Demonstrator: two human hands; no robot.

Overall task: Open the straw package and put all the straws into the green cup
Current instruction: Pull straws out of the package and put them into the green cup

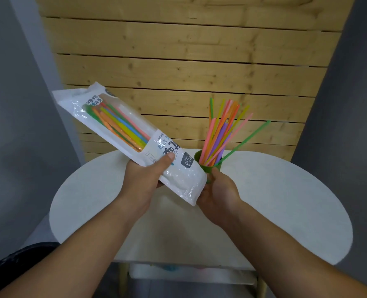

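My left hand grips a white plastic straw package above the table, tilted up toward the far left. Several coloured straws show through its clear window. My right hand is wrapped around the lower part of the green cup, which is held over the table. A bunch of coloured straws stands in the cup and fans out to the upper right. The lower end of the package overlaps the cup's left side and my right hand.
A white table with rounded ends lies under both hands. Behind it stands a slatted wooden wall. Grey walls flank it on both sides. A lower shelf shows under the table's near edge.
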